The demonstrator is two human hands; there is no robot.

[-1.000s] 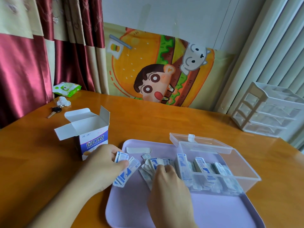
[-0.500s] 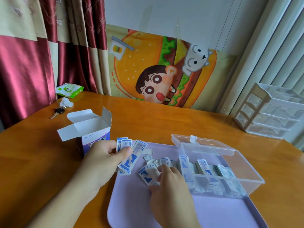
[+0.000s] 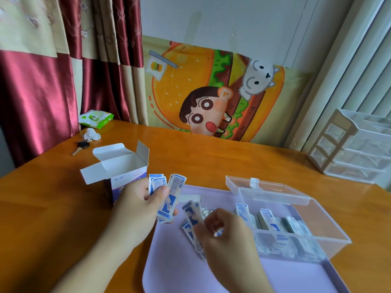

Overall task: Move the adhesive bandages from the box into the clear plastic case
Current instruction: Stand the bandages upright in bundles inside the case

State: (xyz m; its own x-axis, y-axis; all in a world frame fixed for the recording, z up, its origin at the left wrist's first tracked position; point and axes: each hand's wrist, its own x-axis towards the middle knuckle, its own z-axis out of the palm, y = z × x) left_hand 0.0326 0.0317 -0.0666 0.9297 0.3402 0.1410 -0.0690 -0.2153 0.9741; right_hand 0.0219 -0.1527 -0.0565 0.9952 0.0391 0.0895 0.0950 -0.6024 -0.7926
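Note:
The white and purple bandage box (image 3: 120, 168) stands open on the table, left of the lilac tray (image 3: 175, 269). My left hand (image 3: 137, 208) grips a fanned bunch of blue and white bandages (image 3: 169, 193) just right of the box. My right hand (image 3: 228, 235) pinches several more bandages (image 3: 191, 216), raised slightly over the tray. The clear plastic case (image 3: 330, 235) sits open on the tray's right side, lid folded back, with several bandages (image 3: 267, 222) standing inside it.
A key (image 3: 81, 146), a crumpled tissue (image 3: 91, 134) and a green wipes pack (image 3: 96, 118) lie at the table's far left. A white drawer unit (image 3: 355, 146) stands at the far right. A cartoon cloth (image 3: 211, 92) hangs behind.
Both hands have lifted off the tray. The left hand rose with its bunch of bandages, and the right hand gathered loose bandages from the tray and raised them.

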